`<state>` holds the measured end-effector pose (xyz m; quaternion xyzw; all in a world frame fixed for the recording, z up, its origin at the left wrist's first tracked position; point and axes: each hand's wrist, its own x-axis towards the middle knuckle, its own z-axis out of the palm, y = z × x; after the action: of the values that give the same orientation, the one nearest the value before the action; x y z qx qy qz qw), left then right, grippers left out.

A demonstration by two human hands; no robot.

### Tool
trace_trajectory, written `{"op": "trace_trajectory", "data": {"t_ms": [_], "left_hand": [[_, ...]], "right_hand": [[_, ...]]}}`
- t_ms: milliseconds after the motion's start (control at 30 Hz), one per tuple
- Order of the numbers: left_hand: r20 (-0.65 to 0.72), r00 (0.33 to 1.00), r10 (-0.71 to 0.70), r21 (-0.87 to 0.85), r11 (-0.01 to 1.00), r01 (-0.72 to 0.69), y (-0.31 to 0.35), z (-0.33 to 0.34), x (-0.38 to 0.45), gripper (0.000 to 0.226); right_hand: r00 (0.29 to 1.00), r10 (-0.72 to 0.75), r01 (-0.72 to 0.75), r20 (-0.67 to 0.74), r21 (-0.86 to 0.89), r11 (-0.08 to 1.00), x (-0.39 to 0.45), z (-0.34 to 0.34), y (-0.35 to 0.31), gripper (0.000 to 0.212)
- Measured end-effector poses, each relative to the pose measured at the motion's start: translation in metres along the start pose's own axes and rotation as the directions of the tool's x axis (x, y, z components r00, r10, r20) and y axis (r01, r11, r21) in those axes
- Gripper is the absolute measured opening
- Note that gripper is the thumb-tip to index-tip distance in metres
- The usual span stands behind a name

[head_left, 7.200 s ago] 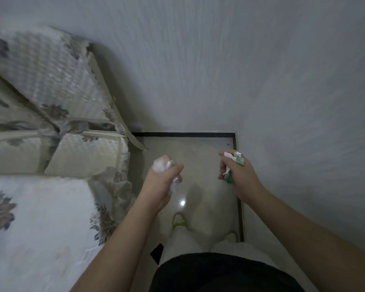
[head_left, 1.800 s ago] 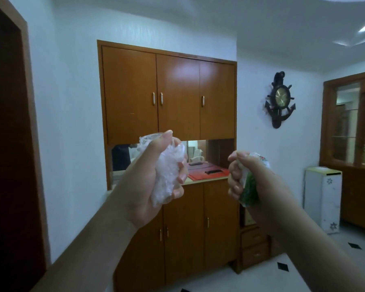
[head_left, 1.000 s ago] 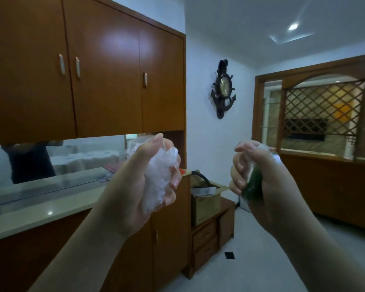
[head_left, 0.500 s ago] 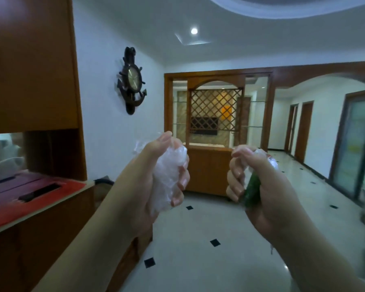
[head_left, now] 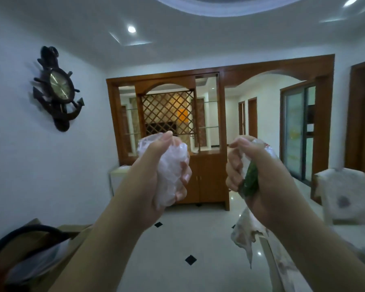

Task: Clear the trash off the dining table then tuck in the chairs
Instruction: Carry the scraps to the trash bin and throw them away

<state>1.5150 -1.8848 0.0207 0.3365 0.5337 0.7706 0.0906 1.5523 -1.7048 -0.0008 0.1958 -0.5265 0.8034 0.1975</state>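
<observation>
Raised in front of the person, the left hand (head_left: 154,178) has its fingers curled tight round a crumpled clear plastic wad (head_left: 173,165), while the right hand (head_left: 259,175) grips a green-and-white wrapper (head_left: 250,179). Low at right runs the edge of a cloth-covered table (head_left: 282,268) with a covered chair (head_left: 343,194) beyond. Farther off stand a wooden lattice partition (head_left: 169,114) and, on the left wall, an anchor clock (head_left: 58,89).

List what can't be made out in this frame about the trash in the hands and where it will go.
- Green wrapper, head view: print unreadable, mostly covered by the right hand.
- Clear crumpled plastic: contents, if any, hidden by the left hand.
- Bin: none in view.
- Covered chair: blurred, cut off at the right edge.
</observation>
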Motion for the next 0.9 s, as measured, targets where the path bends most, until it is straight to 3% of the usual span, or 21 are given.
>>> {"op": "trace_trajectory", "data": {"t_ms": [167,567,767,900], "left_hand": [[0.058,0.998,0.038,-0.048,0.998,-0.035,-0.03,-0.039,0.061,0.029],[0.049,0.999,-0.017,-0.069,0.997,0.02,-0.09,-0.197,0.22,0.028],[0.135,0.99,-0.043,-0.173,0.983,0.066,-0.136,-0.241,0.296,0.027],[0.155,0.983,-0.095,-0.196,0.973,0.125,-0.175,-0.257,0.348,0.028]], "right_hand": [[0.999,-0.015,0.014,-0.034,-0.037,0.999,0.054,-0.024,0.036,0.013],[0.996,0.012,-0.02,-0.093,-0.083,0.996,0.228,-0.036,0.17,0.013],[0.989,0.032,-0.04,-0.141,-0.058,0.998,0.291,-0.07,0.211,0.014],[0.995,0.023,-0.027,-0.1,-0.043,0.999,0.333,-0.103,0.238,0.015]]}}
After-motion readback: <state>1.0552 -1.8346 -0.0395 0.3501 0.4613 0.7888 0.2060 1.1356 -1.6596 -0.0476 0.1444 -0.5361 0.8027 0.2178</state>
